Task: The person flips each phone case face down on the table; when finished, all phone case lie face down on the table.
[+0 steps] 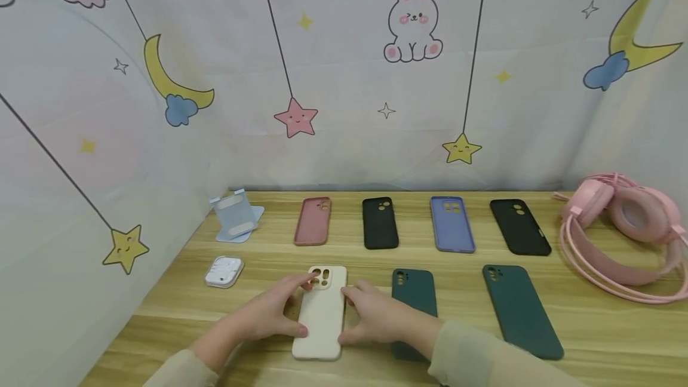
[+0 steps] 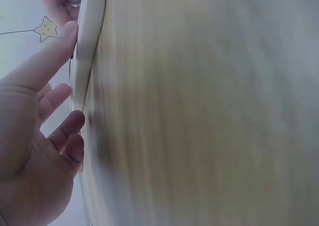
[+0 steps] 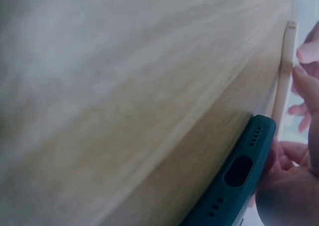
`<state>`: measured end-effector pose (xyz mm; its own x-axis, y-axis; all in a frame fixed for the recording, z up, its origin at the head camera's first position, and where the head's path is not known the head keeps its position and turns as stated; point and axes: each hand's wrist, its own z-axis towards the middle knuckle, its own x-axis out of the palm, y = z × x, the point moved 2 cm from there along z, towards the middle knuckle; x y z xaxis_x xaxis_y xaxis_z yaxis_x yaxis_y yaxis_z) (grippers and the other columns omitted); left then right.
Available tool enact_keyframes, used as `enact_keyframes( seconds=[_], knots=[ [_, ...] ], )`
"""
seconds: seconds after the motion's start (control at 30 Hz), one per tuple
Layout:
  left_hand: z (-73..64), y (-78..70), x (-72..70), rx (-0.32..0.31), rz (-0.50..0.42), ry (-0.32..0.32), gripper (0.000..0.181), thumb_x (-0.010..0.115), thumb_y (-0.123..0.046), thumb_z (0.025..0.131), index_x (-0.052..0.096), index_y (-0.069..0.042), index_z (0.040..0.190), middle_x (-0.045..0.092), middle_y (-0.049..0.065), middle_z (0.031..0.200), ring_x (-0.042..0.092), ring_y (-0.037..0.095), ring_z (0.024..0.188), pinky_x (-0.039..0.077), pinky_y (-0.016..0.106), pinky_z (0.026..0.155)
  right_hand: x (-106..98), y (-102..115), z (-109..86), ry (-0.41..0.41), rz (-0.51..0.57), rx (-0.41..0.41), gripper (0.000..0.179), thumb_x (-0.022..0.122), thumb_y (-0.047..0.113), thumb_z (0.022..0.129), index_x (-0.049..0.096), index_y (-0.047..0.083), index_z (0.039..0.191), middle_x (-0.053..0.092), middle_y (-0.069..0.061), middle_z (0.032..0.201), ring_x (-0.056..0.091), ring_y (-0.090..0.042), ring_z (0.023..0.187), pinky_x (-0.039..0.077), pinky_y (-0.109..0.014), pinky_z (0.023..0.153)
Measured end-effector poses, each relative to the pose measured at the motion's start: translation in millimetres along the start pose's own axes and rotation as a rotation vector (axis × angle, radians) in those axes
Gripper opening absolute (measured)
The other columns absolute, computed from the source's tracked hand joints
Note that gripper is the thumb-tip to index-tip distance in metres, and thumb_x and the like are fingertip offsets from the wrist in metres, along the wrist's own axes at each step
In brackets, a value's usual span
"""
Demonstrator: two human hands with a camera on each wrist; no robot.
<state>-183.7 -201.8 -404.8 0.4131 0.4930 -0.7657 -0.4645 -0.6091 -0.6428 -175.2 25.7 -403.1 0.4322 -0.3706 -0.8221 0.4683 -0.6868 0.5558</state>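
At the far left, a light-blue stand [image 1: 233, 218] sits behind a clear box of earphones [image 1: 224, 272]. Next comes the left hand [image 1: 269, 310], with its thumb at the lower left edge of the cream phone case [image 1: 321, 318] and its fingertips by the camera cut-outs; whether those tips press or only hover is hard to make out. The case lies back side up on the wooden table [image 1: 258, 369], in front of the pink case [image 1: 313, 221] and the nearer black case [image 1: 380, 223]. The right hand [image 1: 378, 314] touches the opposite edge with thumb and fingertips — neither hand wraps round the case, so the hold is light contact from both sides.

To handle it well, I'd match the pressure of both hands and work along the long edges, clear of the cut-outs. The right forearm passes over a dark green case [image 1: 415, 286], so that wrist is best kept raised — it could nudge what lies beneath. Farther right are a purple case [image 1: 453, 226], another black case [image 1: 520, 227], a second green case [image 1: 522, 310] and pink headphones [image 1: 588, 203].
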Motion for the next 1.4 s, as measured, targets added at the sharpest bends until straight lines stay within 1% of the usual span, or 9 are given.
enact_keyframes(
  seconds=[0.13, 0.2, 0.4, 0.63, 0.77, 0.9, 1.0, 1.17, 1.4],
  knots=[
    [-2.4, 2.3, -2.4, -0.016, 0.024, 0.008, 0.094, 0.078, -0.041, 0.072, 0.03, -0.006, 0.145, 0.047, 0.001, 0.122, 0.05, 0.022, 0.101, 0.042, 0.044, 0.089, -0.3, -0.8, 0.7, 0.015, -0.006, 0.014, 0.083, 0.075, 0.048, 0.075, 0.045, 0.0, 0.136, 0.049, -0.001, 0.109, 0.049, -0.006, 0.088, 0.046, -0.027, 0.08],
    [-2.3, 3.3, -4.3, -0.006, 0.029, 0.005, 0.095, 0.078, -0.041, 0.072, 0.03, -0.005, 0.145, 0.048, 0.003, 0.122, 0.051, 0.022, 0.101, 0.042, 0.043, 0.088, -3.2, -0.5, 0.4, 0.031, -0.018, 0.014, 0.083, 0.073, 0.05, 0.076, 0.045, 0.001, 0.137, 0.049, -0.002, 0.112, 0.05, -0.008, 0.092, 0.046, -0.028, 0.082],
    [2.8, 3.6, -20.6, 0.012, 0.008, -0.032, 0.091, 0.079, -0.033, 0.074, 0.03, 0.0, 0.144, 0.048, 0.014, 0.127, 0.05, 0.029, 0.101, 0.043, 0.045, 0.085, -31.3, 0.1, 2.2, 0.047, -0.019, -0.012, 0.083, 0.072, 0.047, 0.079, 0.041, -0.001, 0.139, 0.051, -0.008, 0.118, 0.053, -0.019, 0.106, 0.045, -0.035, 0.089],
    [14.6, 2.4, -51.0, -0.064, 0.024, -0.056, 0.086, 0.077, -0.028, 0.079, 0.028, -0.006, 0.146, 0.043, 0.017, 0.135, 0.047, 0.04, 0.11, 0.041, 0.053, 0.088, -60.4, -4.3, 12.7, -0.029, -0.049, -0.031, 0.079, 0.072, 0.04, 0.082, 0.037, 0.002, 0.141, 0.048, -0.012, 0.128, 0.045, -0.03, 0.119, 0.039, -0.044, 0.095],
    [21.5, 7.8, -65.1, -0.075, 0.053, -0.077, 0.083, 0.075, -0.027, 0.081, 0.029, -0.004, 0.146, 0.041, 0.019, 0.138, 0.046, 0.042, 0.113, 0.04, 0.054, 0.09, -70.3, -7.2, 23.9, -0.096, -0.075, -0.025, 0.072, 0.073, 0.037, 0.082, 0.042, 0.003, 0.138, 0.05, -0.011, 0.129, 0.043, -0.032, 0.121, 0.037, -0.045, 0.098],
    [26.1, 15.2, -74.5, -0.103, 0.033, -0.09, 0.082, 0.074, -0.025, 0.082, 0.028, -0.004, 0.146, 0.038, 0.02, 0.141, 0.042, 0.046, 0.117, 0.037, 0.056, 0.093, -79.9, -7.1, 36.2, -0.13, -0.089, 0.009, 0.069, 0.072, 0.036, 0.083, 0.042, 0.005, 0.138, 0.049, -0.01, 0.132, 0.043, -0.031, 0.123, 0.036, -0.043, 0.099],
    [27.7, 21.2, -78.5, -0.155, 0.013, -0.102, 0.081, 0.073, -0.027, 0.083, 0.028, -0.006, 0.147, 0.037, 0.018, 0.142, 0.038, 0.047, 0.121, 0.034, 0.057, 0.095, -87.0, -5.2, 45.5, -0.14, -0.105, 0.038, 0.07, 0.069, 0.039, 0.084, 0.041, 0.006, 0.139, 0.049, -0.008, 0.134, 0.042, -0.029, 0.125, 0.035, -0.042, 0.101],
    [35.9, 32.6, -79.1, -0.208, 0.01, -0.15, 0.077, 0.07, -0.03, 0.086, 0.029, -0.007, 0.147, 0.038, 0.016, 0.142, 0.037, 0.045, 0.124, 0.034, 0.056, 0.096, -99.6, -7.0, 58.1, -0.165, -0.139, 0.081, 0.069, 0.066, 0.041, 0.086, 0.041, 0.006, 0.14, 0.049, -0.008, 0.135, 0.04, -0.029, 0.127, 0.031, -0.044, 0.104],
    [46.7, 47.5, -77.3, -0.261, -0.012, -0.22, 0.071, 0.066, -0.027, 0.089, 0.03, -0.005, 0.146, 0.039, 0.017, 0.142, 0.035, 0.045, 0.125, 0.032, 0.056, 0.098, -100.4, -17.2, 67.9, -0.157, -0.137, 0.134, 0.07, 0.065, 0.041, 0.087, 0.037, 0.007, 0.142, 0.047, -0.01, 0.137, 0.036, -0.033, 0.13, 0.029, -0.047, 0.105]
  ],
)
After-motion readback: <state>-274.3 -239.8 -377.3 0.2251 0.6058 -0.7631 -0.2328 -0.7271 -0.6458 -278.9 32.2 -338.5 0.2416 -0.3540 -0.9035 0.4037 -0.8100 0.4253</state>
